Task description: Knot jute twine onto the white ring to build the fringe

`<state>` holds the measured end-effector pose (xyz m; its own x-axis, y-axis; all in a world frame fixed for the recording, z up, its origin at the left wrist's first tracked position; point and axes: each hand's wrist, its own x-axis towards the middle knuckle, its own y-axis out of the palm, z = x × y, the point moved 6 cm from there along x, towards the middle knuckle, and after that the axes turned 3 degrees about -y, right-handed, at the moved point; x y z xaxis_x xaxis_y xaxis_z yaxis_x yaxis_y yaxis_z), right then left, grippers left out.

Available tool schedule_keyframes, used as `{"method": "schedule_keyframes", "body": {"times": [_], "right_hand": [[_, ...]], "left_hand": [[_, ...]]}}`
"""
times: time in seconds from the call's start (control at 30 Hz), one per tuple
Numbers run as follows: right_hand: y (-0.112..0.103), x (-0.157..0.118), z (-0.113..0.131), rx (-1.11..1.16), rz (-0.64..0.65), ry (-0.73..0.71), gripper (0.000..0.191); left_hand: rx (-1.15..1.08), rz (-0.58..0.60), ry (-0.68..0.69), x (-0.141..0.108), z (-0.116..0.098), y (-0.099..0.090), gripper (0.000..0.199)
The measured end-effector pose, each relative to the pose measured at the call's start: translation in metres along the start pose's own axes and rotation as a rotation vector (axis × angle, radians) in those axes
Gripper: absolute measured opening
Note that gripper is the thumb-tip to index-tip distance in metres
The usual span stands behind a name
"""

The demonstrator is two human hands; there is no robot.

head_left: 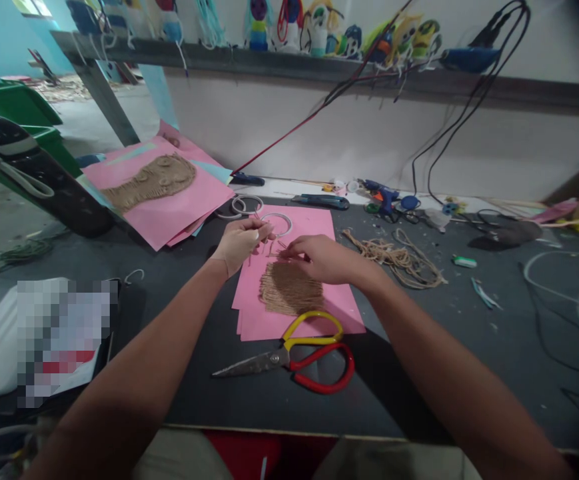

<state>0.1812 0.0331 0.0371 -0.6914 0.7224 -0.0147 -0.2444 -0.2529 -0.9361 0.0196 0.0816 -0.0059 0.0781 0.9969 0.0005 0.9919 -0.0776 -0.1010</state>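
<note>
Above the pink sheets (249, 320), my left hand (243, 241) is closed in a pinch on a thin piece of twine; its exact ends are hard to make out. My right hand (322, 259) is close by on the right, thumb and fingers pinched on a short strand of twine. Below it lies a patch of brown twine laid in tight rows (289, 290) on the top pink sheet, partly covered by the hand. Scissors (274, 360) with one yellow and one red handle lie in front, blades pointing left. A pale ring (285, 219) sits just beyond my fingers.
Loose twine (399, 260) lies to the right. Behind are a utility knife (322, 201) and a blue glue gun (382, 193). Pink sheets with a twine shape (154, 177) and a dark bottle-like object (34, 177) are left. Yarn dolls (259, 27) line the shelf; cables hang down.
</note>
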Motion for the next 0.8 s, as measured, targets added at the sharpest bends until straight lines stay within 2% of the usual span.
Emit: {"method": "schedule_keyframes", "body": {"times": [0.13, 0.37, 0.5, 0.63, 0.8], "right_hand": [[0.006, 0.002, 0.0, 0.021, -0.008, 0.02, 0.024], [-0.012, -0.004, -0.007, 0.068, -0.101, 0.029, 0.024], [-0.013, -0.005, -0.009, 0.111, -0.133, 0.023, 0.027], [-0.01, -0.004, -0.009, 0.089, -0.138, -0.001, 0.031], [-0.013, -0.005, -0.011, 0.128, -0.166, 0.022, 0.036]], "left_hand": [[0.006, 0.008, 0.003, 0.0, 0.0, 0.001, 0.025], [-0.038, 0.027, -0.008, 0.0, 0.001, 0.003, 0.025], [-0.049, 0.026, -0.022, -0.002, 0.0, 0.003, 0.028], [0.031, 0.032, -0.021, -0.003, 0.0, 0.002, 0.032], [0.145, 0.097, 0.018, -0.004, 0.003, 0.006, 0.033]]}}
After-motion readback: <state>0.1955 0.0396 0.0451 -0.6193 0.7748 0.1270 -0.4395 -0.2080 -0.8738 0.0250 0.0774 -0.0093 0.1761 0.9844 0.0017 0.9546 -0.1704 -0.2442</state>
